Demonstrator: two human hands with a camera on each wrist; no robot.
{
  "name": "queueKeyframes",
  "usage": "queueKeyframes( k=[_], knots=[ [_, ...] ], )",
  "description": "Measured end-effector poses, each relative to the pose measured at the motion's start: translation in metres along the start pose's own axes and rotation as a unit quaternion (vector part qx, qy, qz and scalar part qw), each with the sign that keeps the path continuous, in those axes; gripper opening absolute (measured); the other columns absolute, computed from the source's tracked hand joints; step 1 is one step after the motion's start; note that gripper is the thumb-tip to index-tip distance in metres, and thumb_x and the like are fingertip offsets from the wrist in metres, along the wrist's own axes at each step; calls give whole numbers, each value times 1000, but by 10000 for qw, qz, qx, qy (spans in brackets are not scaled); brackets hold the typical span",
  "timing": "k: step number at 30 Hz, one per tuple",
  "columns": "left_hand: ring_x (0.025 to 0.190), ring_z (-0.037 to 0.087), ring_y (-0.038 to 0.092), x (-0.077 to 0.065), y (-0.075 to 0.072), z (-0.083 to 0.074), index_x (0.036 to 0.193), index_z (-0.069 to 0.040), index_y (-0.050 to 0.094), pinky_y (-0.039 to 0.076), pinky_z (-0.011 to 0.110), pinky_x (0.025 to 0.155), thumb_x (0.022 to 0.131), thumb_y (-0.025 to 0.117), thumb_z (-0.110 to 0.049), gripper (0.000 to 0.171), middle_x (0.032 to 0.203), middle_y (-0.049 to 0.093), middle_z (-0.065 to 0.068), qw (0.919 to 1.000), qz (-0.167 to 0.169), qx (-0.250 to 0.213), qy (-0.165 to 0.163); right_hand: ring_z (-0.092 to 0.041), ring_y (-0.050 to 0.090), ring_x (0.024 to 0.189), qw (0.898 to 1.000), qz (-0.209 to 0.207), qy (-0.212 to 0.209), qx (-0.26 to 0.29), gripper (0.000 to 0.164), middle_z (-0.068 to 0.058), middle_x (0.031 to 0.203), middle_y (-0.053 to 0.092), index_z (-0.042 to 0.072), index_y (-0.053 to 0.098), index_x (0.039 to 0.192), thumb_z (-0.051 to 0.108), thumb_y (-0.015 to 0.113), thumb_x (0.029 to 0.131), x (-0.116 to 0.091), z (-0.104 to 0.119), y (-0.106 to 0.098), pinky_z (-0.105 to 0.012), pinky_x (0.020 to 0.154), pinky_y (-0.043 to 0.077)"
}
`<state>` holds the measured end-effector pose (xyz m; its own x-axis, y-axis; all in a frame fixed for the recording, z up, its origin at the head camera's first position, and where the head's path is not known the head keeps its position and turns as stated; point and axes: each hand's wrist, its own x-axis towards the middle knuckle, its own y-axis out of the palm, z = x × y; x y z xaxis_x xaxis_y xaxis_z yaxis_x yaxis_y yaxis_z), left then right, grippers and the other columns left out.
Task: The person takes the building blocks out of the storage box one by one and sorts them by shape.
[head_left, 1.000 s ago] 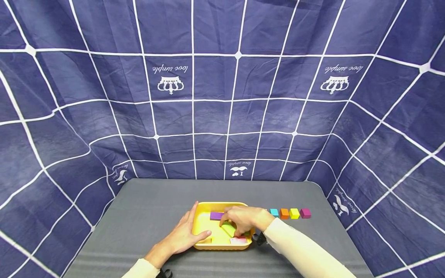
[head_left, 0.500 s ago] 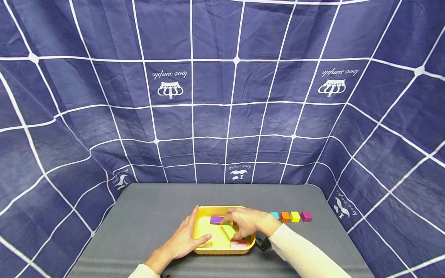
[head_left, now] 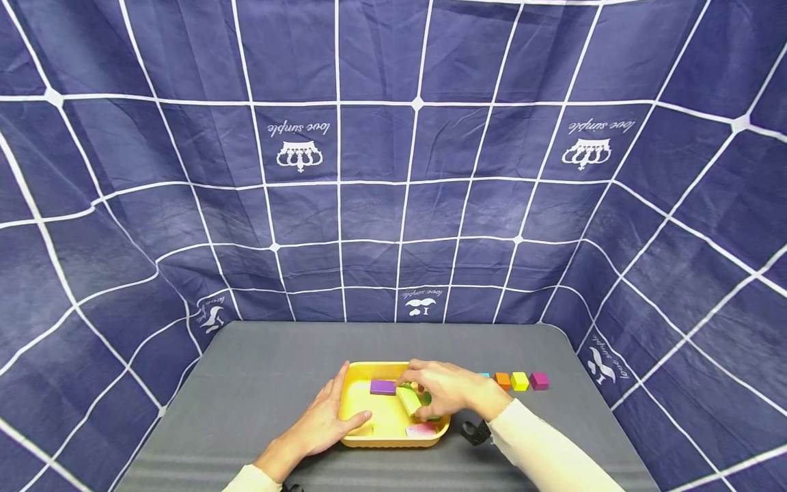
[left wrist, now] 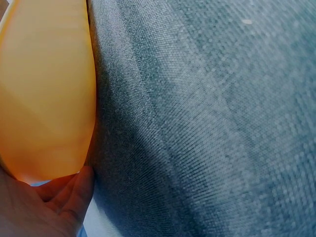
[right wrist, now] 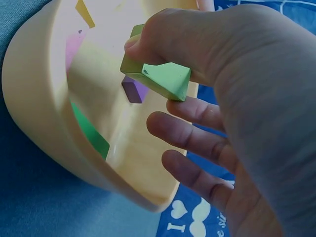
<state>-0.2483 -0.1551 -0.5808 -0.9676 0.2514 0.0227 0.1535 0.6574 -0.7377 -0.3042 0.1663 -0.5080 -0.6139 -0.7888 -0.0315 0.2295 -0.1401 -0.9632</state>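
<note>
My right hand (head_left: 455,388) pinches a light green block (right wrist: 167,81) between thumb and index finger, above the inside of a yellow plastic bin (head_left: 384,438). Its other fingers stay spread apart. My left hand (head_left: 320,415) holds the bin's left end, fingers along the outer wall and thumb over the front left rim. In the bin lie a purple block (head_left: 382,387) near the back wall, a pink block (head_left: 421,429) at the front right, and a green block (right wrist: 90,131) along the wall. A small yellow piece (right wrist: 85,13) also shows there.
To the bin's right, orange (head_left: 502,380), yellow (head_left: 520,381) and magenta (head_left: 539,380) cubes stand in a row on the grey table (head_left: 277,355). A blue one is partly hidden by my right hand. A blue gridded cloth (head_left: 375,212) hangs behind and at both sides.
My right hand has lifted the light green block off the bin's contents and shifted slightly right. My left hand keeps its place on the bin.
</note>
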Motion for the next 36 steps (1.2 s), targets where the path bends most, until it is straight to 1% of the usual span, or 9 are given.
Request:
queueKeyframes(
  k=[5,9,13,18,25,31,36],
  knots=[
    [160,49,55,0,0,0,187,-12,22,46,75,129,98,88,-62,122,173,53,28,10000,6,2,-26,-7,72,98,9999,-147,-8,-25,64,8,124,68,22,76,151,28,97,91,-8,0,-2,-19,84,57],
    [160,48,55,1,0,1,187,-13,22,45,74,130,98,88,-64,122,174,53,27,10000,-8,-6,-24,-6,72,99,9997,-235,-17,-58,64,7,123,69,21,76,151,29,96,91,-14,-2,-5,-22,87,59],
    [161,46,55,0,0,1,187,-13,22,45,73,131,98,88,-64,122,174,54,26,10000,-19,-7,-20,-9,71,98,9997,-253,27,-42,62,2,121,69,22,76,152,31,95,93,-20,-4,-8,-21,85,57],
    [162,47,53,0,0,1,187,-11,22,44,73,132,98,87,-63,122,176,52,26,10000,-5,-27,9,-13,74,96,9993,-371,40,18,61,-2,119,71,23,76,150,30,95,93,-27,-6,-10,-20,81,55],
    [161,46,54,0,1,1,187,-10,23,45,72,132,98,87,-63,121,175,53,26,9999,-80,-29,58,-6,67,91,9989,-461,77,34,59,4,116,68,22,76,149,29,94,93,-37,-11,-14,-20,78,52],
    [159,46,56,0,2,1,186,-9,23,45,72,131,98,88,-61,121,173,55,26,9999,-101,-21,65,-10,71,93,9984,-548,138,87,59,6,119,68,20,77,149,28,94,93,-46,-15,-13,-19,77,51],
    [159,46,56,1,2,0,186,-10,23,45,72,131,98,88,-62,121,172,55,27,9999,-106,-19,70,-13,74,98,9977,-661,133,55,60,6,122,70,19,77,148,28,93,92,-54,-19,-13,-21,80,55]
  ],
)
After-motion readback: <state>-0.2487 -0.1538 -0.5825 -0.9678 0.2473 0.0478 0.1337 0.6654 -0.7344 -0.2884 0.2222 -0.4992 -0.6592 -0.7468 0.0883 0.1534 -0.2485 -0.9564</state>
